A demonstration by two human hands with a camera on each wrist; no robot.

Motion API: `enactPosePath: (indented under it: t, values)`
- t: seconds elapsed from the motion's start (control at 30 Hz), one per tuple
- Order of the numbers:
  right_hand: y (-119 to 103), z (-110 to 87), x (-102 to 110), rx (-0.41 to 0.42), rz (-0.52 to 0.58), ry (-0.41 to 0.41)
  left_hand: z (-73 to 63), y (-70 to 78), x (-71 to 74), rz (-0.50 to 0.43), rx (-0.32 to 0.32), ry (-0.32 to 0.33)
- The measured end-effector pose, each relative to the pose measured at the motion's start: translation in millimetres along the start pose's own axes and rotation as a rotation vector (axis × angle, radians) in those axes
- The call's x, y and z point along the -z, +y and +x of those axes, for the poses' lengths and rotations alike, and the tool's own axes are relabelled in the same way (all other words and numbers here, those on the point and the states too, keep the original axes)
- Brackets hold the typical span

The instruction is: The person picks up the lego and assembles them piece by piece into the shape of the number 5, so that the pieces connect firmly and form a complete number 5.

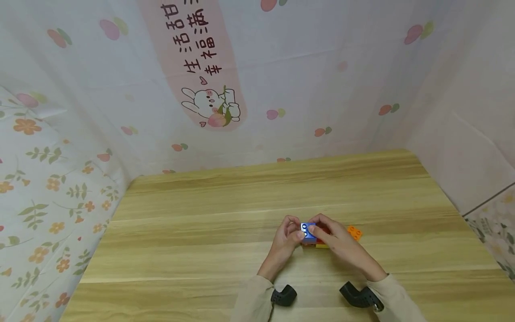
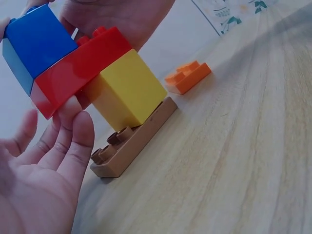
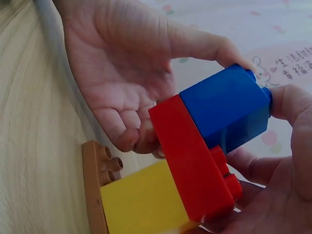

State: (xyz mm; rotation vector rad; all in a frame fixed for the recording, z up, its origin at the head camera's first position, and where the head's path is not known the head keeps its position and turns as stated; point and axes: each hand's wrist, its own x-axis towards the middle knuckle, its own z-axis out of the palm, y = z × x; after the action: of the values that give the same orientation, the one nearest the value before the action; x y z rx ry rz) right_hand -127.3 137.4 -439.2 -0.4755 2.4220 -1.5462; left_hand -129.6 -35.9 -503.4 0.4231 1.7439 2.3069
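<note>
A blue toy brick sits at the top of a small stack, on one end of a longer red toy brick. Under the red one stands a yellow toy brick, fixed on a flat brown toy brick on the table. My left hand has its thumb at the blue brick's top edge and its fingers beneath the red brick's overhanging end. From the other side my right hand grips the blue brick, thumb on its studs; in the right wrist view its other fingers are partly hidden behind the bricks.
A flat orange toy brick lies just right of the stack, beside my right hand. The wood-grain table ends at a patterned cloth backdrop. Black wrist devices sit at both sleeves.
</note>
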Motion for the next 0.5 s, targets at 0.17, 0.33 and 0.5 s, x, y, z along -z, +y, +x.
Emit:
enactPosePath:
  t: [0.17,0.33,0.5]
  values:
    - [0,-1.3,4,0.006,-0.044,0.012,0.5,-1.0,0.7,0.055,-0.024,-0.003]
    - [4,-4.9,25,0.005,-0.112,0.117,0.9,0.1,0.5,0.076,-0.047,-0.024]
    - [12,-11.0,55,0.007,-0.24,0.174,1.1,-1.1,2.1,0.067,-0.053,-0.028]
